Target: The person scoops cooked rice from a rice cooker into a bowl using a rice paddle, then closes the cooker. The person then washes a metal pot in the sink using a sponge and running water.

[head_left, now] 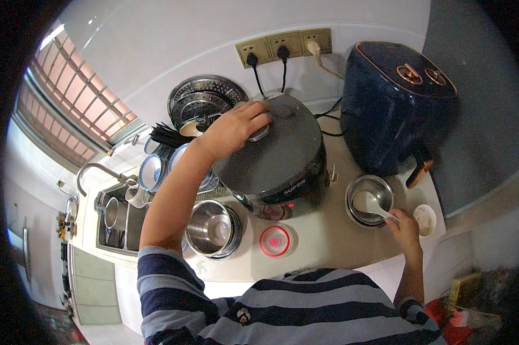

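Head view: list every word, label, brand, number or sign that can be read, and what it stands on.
I don't copy out brands or wording; marks show here:
Black cooker: pale lettering on its front, legible.
Red display on the cooker: lit, too small to read.
Red-rimmed round container: red mark in the middle, too blurred to read.
Dark blue appliance: any marks by its copper-coloured dials are too small to read.

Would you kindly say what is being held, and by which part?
The right grip holds a white spoon by its handle; the left grip is at the dark lid, hold unclear.
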Demonstrator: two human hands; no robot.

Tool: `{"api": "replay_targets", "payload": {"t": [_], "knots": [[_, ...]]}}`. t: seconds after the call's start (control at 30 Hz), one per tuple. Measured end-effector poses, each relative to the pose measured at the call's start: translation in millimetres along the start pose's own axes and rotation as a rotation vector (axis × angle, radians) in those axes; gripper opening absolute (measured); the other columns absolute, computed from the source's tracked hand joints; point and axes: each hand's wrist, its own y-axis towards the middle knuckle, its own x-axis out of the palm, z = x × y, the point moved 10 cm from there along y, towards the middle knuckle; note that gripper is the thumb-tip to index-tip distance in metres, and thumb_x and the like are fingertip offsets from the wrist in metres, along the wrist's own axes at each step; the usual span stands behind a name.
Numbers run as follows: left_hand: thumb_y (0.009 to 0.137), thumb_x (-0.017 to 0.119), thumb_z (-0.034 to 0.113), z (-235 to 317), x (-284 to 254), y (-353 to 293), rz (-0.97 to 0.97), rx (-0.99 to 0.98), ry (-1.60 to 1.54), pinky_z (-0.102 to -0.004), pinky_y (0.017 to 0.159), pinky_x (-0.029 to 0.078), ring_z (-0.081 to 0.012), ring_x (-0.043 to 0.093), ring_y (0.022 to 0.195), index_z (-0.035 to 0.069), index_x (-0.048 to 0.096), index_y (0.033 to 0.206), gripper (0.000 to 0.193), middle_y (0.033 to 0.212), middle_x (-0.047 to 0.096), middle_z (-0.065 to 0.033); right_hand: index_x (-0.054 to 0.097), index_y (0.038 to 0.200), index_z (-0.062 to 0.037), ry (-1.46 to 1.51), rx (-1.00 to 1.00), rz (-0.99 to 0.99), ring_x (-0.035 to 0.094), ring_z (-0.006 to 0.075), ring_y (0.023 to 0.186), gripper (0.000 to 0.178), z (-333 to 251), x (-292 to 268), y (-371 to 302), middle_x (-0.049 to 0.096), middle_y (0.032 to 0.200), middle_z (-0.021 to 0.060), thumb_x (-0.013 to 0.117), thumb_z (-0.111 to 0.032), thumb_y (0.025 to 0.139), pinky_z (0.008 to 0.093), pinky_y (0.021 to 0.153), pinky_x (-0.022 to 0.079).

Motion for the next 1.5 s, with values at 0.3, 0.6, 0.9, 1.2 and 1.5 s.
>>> {"api": "replay_targets", "payload": {"t": [0.3, 0.6, 0.9, 1.2, 1.5], "knots": [[0.077, 0.049, 0.01, 10, 0, 11, 0.019, 0.153, 0.236, -0.0378, 0.093, 0.042, -0.029, 0.048, 0.113, 0.006, 0.05, 0.107, 0.031, 0.113, 0.052, -0.0122, 0.06, 0.082, 0.0004, 0.025, 0.052, -0.047, 0.06, 0.0351, 0.074, 0.018, 9, -14, 37, 0.061, 0.077, 0.0182, 0.059, -0.018, 0.082, 0.0416, 0.066, 0.045], [0.077, 0.047, 0.01, 0, 15, 5, -0.17, -0.055, 0.277, -0.0358, 0.088, 0.047, -0.0295, 0.048, 0.113, 0.007, 0.047, 0.113, 0.035, 0.118, 0.05, -0.0116, 0.06, 0.072, 0.0012, -0.072, 0.174, -0.231, 0.06, 0.0315, 0.066, 0.027, 49, 16, 76, 0.06, 0.071, 0.02, 0.067, -0.024, 0.074, 0.0403, 0.061, 0.045], [0.076, 0.048, 0.007, 4, 2, -1, -0.013, 0.015, 0.221, -0.0354, 0.087, 0.049, -0.0311, 0.049, 0.112, 0.008, 0.046, 0.114, 0.038, 0.122, 0.049, -0.0112, 0.054, 0.069, 0.0003, -0.092, 0.093, -0.198, 0.054, 0.0248, 0.059, 0.021, 54, 27, 89, 0.054, 0.065, 0.0144, 0.067, -0.017, 0.069, 0.0381, 0.057, 0.043], [0.076, 0.051, 0.009, -3, 13, 5, -0.12, -0.149, 0.286, -0.0374, 0.071, 0.054, -0.0315, 0.054, 0.102, 0.008, 0.048, 0.111, 0.035, 0.112, 0.052, -0.0104, 0.051, 0.084, -0.0045, 0.358, 0.232, -0.264, 0.048, 0.0112, 0.056, 0.011, 58, 28, 78, 0.05, 0.064, 0.002, 0.058, -0.004, 0.075, 0.0287, 0.049, 0.039], [0.076, 0.053, 0.007, 1, 26, 4, -0.092, -0.109, 0.294, -0.0386, 0.07, 0.052, -0.0284, 0.06, 0.091, 0.013, 0.043, 0.122, 0.047, 0.114, 0.052, -0.0123, 0.052, 0.092, -0.0045, 0.647, 0.31, -0.535, 0.053, 0.0081, 0.056, 0.015, -10, 82, -7, 0.056, 0.071, 0.0022, 0.058, -0.006, 0.079, 0.0247, 0.043, 0.043]]}}
